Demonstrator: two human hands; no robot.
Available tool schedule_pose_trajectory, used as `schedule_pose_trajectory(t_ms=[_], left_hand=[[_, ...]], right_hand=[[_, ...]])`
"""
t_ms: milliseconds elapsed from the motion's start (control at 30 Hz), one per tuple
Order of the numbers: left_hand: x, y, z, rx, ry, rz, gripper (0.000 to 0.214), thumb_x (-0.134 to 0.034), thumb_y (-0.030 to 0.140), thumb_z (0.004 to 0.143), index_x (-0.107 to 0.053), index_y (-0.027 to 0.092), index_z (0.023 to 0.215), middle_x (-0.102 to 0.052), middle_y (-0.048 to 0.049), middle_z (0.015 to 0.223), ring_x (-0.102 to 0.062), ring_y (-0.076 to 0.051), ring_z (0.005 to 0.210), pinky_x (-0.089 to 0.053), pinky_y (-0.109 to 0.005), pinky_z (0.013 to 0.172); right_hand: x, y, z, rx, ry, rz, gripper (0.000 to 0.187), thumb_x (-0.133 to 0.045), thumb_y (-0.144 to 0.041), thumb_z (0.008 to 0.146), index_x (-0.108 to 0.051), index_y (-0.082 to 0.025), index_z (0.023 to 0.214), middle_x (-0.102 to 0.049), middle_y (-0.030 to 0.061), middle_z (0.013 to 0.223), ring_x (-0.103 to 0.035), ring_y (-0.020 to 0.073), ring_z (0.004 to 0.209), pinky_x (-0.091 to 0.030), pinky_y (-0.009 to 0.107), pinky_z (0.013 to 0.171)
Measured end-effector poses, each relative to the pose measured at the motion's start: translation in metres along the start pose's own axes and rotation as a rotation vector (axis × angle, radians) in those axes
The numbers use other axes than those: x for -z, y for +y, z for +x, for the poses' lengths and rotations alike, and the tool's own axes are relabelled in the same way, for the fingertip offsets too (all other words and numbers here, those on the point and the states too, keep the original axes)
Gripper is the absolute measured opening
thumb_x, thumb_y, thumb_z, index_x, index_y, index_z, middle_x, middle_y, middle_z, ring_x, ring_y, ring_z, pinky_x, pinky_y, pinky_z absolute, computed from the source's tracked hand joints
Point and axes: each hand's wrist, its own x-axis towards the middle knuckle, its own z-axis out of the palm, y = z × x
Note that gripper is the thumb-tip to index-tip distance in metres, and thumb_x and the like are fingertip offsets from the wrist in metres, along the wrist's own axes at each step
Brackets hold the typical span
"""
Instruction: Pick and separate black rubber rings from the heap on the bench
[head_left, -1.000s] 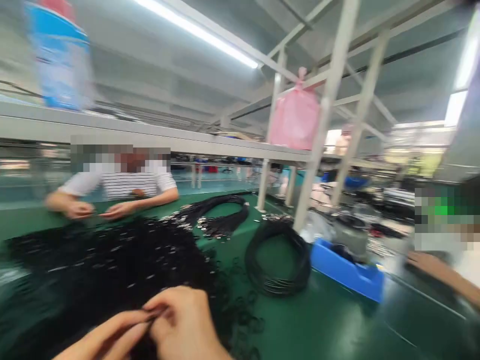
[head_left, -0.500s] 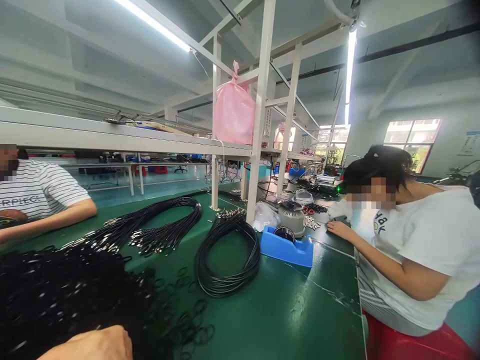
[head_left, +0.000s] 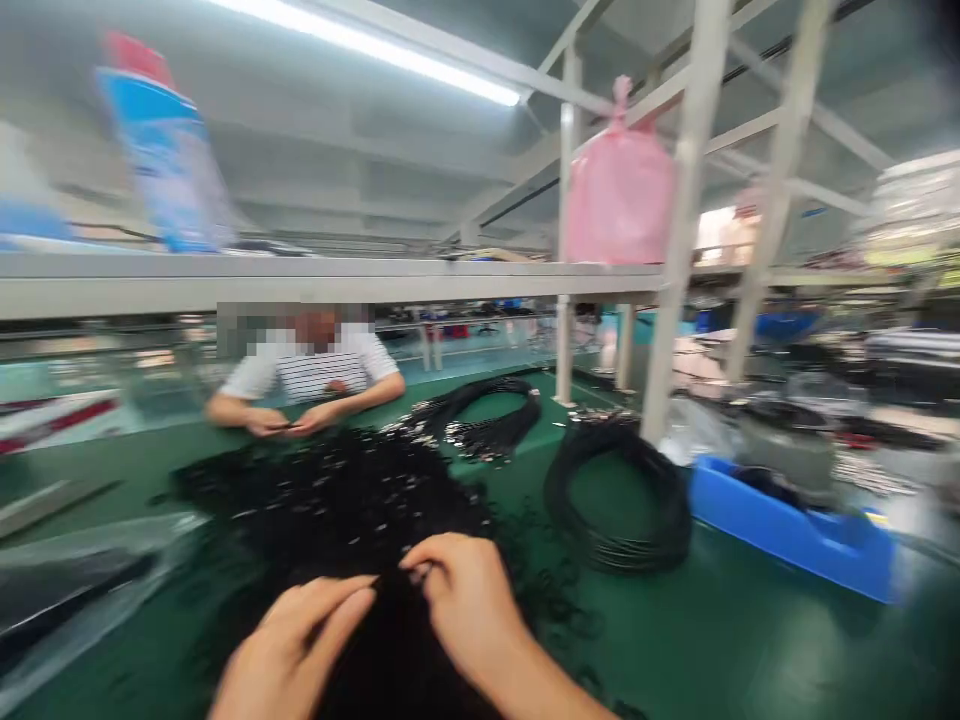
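Observation:
Over a large heap of small black rings (head_left: 337, 490), my two hands come close together. My left hand (head_left: 296, 645) is closed in a pinch, thumb and forefinger pressed together at the heap. Just to its right, my right hand (head_left: 469, 590) also pinches with curled fingers. Whatever lies between the fingertips of either hand is dark against the black heap and too blurred to make out. Light shiny specks dot the heap, and loose rings are scattered along its right edge.
Bundled black cords (head_left: 619, 500) lie coiled right of the heap, with another cord bundle (head_left: 487, 410) behind. A blue tape dispenser (head_left: 787, 540) stands at right. A clear plastic bag (head_left: 97, 590) lies left. Across the table sits a co-worker (head_left: 315, 375); a shelf (head_left: 337, 285) spans above.
The view has swung left, bringing the heap to the middle. Both my hands now show over it, where only one showed at the lower edge. The person on the right has left the view.

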Motion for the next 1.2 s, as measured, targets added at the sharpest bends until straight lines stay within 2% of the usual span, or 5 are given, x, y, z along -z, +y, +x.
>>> schedule_pose_trajectory(t_ms=[367, 567, 767, 1000, 1200], left_hand=[[0.022, 0.023, -0.006, 0.356, -0.128, -0.475, 0.026, -0.058, 0.011, 0.063, -0.066, 0.024, 0.084, -0.057, -0.0002, 0.092, -0.050, -0.018, 0.084, -0.039, -0.028, 0.072], [0.021, 0.035, -0.011, 0.393, -0.137, -0.675, 0.022, -0.058, 0.025, 0.079, -0.066, 0.024, 0.099, -0.064, -0.0030, 0.112, -0.052, -0.020, 0.111, -0.036, -0.032, 0.096], [0.035, 0.039, -0.004, 0.398, 0.037, -0.696, 0.019, -0.056, 0.033, 0.083, -0.067, 0.020, 0.093, -0.066, -0.0060, 0.105, -0.057, -0.020, 0.101, -0.043, -0.029, 0.083], [0.113, 0.016, -0.008, 0.394, 0.252, -0.568, 0.023, -0.063, 0.035, 0.078, -0.065, 0.021, 0.095, -0.069, -0.0033, 0.094, -0.060, -0.015, 0.088, -0.045, -0.022, 0.074], [0.188, -0.035, -0.084, 0.620, 0.383, -0.244, 0.032, -0.071, 0.041, 0.068, -0.067, 0.020, 0.092, -0.071, -0.0036, 0.090, -0.060, -0.020, 0.088, -0.044, -0.025, 0.074]], right_hand=[[0.002, 0.007, -0.010, 0.140, -0.056, -0.037, 0.053, -0.033, 0.010, 0.060, -0.066, -0.023, 0.084, -0.066, 0.0004, 0.095, -0.055, 0.0189, 0.097, -0.041, 0.036, 0.088], [0.006, -0.003, -0.013, 0.121, -0.124, -0.033, 0.032, -0.044, -0.001, 0.079, -0.066, -0.024, 0.082, -0.065, -0.0003, 0.090, -0.056, 0.0183, 0.093, -0.043, 0.035, 0.085], [0.009, -0.012, -0.017, 0.094, -0.138, -0.017, 0.019, -0.049, -0.017, 0.086, -0.065, -0.026, 0.086, -0.064, -0.0016, 0.091, -0.058, 0.0168, 0.089, -0.045, 0.032, 0.081], [0.016, -0.020, -0.028, 0.094, -0.201, 0.015, 0.012, -0.052, -0.029, 0.087, -0.063, -0.032, 0.089, -0.062, -0.0044, 0.096, -0.057, 0.0155, 0.091, -0.045, 0.028, 0.078], [0.020, -0.040, -0.041, 0.278, -0.318, 0.044, 0.012, -0.048, -0.027, 0.090, -0.060, -0.032, 0.091, -0.061, -0.0047, 0.095, -0.058, 0.0133, 0.090, -0.047, 0.024, 0.077]])
